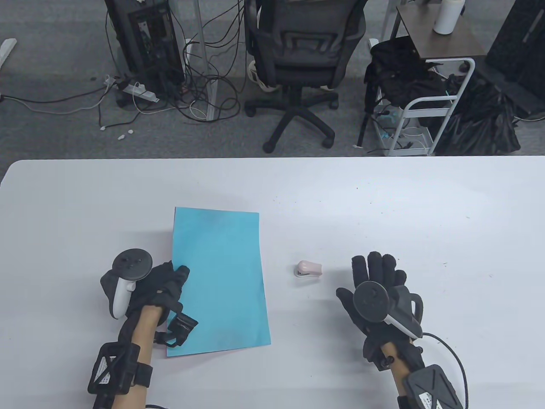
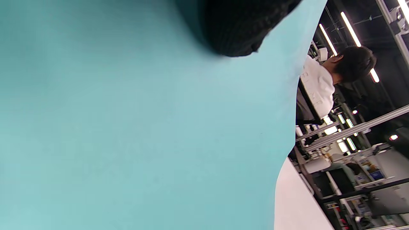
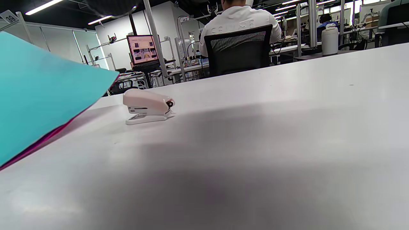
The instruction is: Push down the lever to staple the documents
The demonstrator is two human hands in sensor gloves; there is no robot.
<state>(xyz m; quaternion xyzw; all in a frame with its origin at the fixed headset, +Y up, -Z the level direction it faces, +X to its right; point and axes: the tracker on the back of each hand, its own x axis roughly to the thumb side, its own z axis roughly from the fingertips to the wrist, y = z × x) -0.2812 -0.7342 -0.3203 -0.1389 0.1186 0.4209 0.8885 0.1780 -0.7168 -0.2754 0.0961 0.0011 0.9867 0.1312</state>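
A stack of sheets, light blue paper (image 1: 219, 279) on top and a pink sheet (image 3: 38, 143) under it, lies left of centre on the white table (image 1: 383, 204). My left hand (image 1: 170, 281) grips its left edge, thumb on top. In the right wrist view the blue paper (image 3: 41, 95) looks raised off the table. It fills the left wrist view (image 2: 143, 127), with a gloved finger (image 2: 236, 28) on it. A small pink-white stapler (image 1: 308, 269) sits right of the paper, also seen in the right wrist view (image 3: 147, 105). My right hand (image 1: 377, 268) is open and empty, just right of the stapler, apart from it.
Beyond the table's far edge stand an office chair (image 1: 304, 64), a computer tower (image 1: 147, 38) with cables, and a white cart (image 1: 430, 106). Bare table surface lies to the right and behind the stapler.
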